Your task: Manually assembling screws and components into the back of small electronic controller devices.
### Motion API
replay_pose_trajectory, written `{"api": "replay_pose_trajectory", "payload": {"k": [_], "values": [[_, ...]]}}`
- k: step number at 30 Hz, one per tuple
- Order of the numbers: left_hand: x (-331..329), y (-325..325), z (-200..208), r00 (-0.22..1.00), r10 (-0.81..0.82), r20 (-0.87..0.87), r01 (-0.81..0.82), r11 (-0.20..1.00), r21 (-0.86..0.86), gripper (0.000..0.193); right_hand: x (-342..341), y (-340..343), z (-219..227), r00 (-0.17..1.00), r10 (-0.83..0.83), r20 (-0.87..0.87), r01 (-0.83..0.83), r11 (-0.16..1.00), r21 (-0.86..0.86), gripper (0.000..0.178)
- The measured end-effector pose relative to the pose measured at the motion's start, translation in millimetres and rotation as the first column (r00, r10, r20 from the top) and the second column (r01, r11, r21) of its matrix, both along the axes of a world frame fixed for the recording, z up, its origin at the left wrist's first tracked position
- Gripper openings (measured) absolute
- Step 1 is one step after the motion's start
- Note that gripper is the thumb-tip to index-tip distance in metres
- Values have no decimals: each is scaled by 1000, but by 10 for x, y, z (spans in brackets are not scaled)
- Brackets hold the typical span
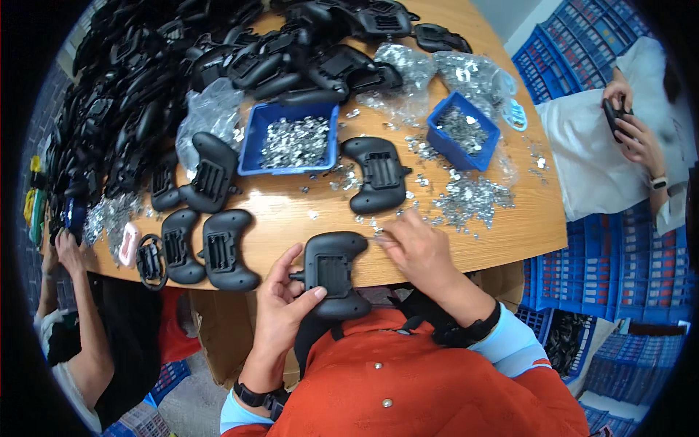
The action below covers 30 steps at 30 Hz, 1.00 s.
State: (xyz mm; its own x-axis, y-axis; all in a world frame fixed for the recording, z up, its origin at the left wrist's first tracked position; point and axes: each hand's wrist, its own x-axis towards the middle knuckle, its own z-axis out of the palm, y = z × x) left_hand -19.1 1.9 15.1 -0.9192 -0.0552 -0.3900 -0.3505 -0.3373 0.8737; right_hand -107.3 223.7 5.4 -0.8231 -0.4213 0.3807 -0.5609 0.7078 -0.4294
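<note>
My left hand grips a black game-controller shell at the table's near edge, thumb across its lower face. My right hand rests on the wooden table just right of the shell, its fingertips pinching at small silver metal pieces scattered there. I cannot tell whether a piece is between the fingers. Another black shell lies just beyond my hands.
Two blue bins hold silver pieces. Clear bags of them lie behind. A big pile of black shells fills the far left. Three shells lie at the near left. Other people work at left and right. Blue crates stand right.
</note>
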Motion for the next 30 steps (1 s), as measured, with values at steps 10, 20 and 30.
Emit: {"api": "replay_pose_trajectory", "payload": {"k": [10, 20, 30], "values": [[-25, -5, -62, 999, 18, -48, -17, 1000, 24, 74, 16, -9, -59, 999, 16, 52, -16, 1000, 1, 13], [-45, 18, -44, 998, 56, -41, -54, 997, 47, 74, -259, 843, 86, 937, -348, -32, 348, 938, -14, 8], [-96, 94, -10, 999, 39, -28, -39, 999, -12, 74, -16, 1091, 114, 924, -336, 184, 335, 941, 35, 9]]}}
